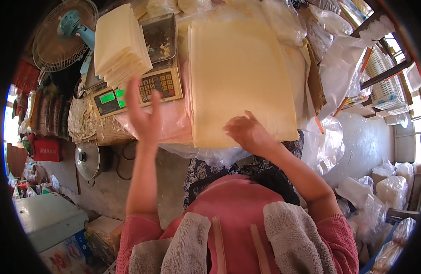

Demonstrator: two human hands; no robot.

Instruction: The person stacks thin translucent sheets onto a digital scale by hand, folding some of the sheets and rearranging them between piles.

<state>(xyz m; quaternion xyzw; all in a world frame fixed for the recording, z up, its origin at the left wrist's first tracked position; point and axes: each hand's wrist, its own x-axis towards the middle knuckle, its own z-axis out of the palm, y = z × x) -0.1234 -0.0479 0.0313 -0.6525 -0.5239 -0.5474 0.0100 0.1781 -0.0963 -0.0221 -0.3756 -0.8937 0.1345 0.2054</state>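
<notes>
A thick stack of pale yellow, thin flat sheets point(242, 77) lies in front of me. My right hand point(249, 132) is over its near edge, fingers loosely bent and apart, with nothing visible in them. On the left, a folded bundle of similar yellow sheets point(119, 43) rests on a digital scale point(162, 91) with a lit green display and a keypad. My left hand point(145, 116), slightly blurred, is raised in front of the keypad with fingers spread. Its fingertips are close to the bundle's near edge; whether they touch it I cannot tell.
The scale's metal tray point(161, 39) carries small yellow scraps. A fan point(66, 34) stands at the far left. Clear plastic bags point(331, 77) crowd the right side. Below left are a pot lid point(88, 160) and a pale box point(46, 214). White plastic crates point(386, 86) stand far right.
</notes>
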